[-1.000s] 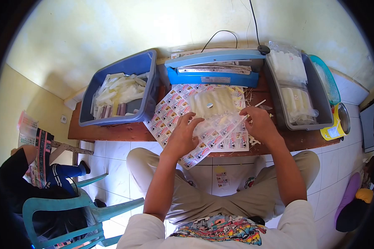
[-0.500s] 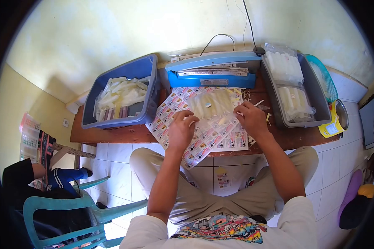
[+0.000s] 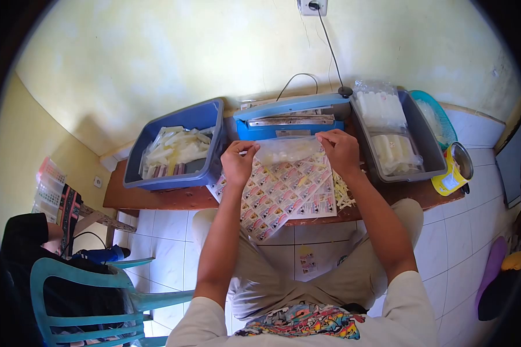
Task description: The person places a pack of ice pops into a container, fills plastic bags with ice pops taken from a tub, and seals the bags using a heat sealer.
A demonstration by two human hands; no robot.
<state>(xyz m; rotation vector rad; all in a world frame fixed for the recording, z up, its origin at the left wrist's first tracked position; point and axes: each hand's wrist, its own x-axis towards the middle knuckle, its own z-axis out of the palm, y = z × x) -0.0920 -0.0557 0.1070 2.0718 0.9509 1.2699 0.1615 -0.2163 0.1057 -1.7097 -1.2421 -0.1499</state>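
A clear plastic bag (image 3: 286, 151) with pale, tube-like pieces in it is stretched between my two hands. My left hand (image 3: 238, 163) pinches its left upper corner and my right hand (image 3: 340, 153) its right upper corner. The bag is raised in front of the blue impulse sealer (image 3: 255, 130), whose long lighter-blue arm (image 3: 295, 106) is up at an angle. Beneath the bag lie sheets of printed labels (image 3: 272, 199), spread over the wooden bench (image 3: 127, 196). Most of the bag's contents are blurred by the plastic.
At left stands a blue-grey tub (image 3: 185, 180) of loose pale packets. Another tub (image 3: 414, 115) at right holds filled bags, with a teal basket (image 3: 447, 130) and yellow can (image 3: 450, 178) beside it. A green chair (image 3: 81, 277) and a person's dark sleeve (image 3: 26, 231) are at lower left.
Both hands have lifted the bag off the label sheets and moved it forward to the sealer's front. My view has tilted up, showing the wall socket.
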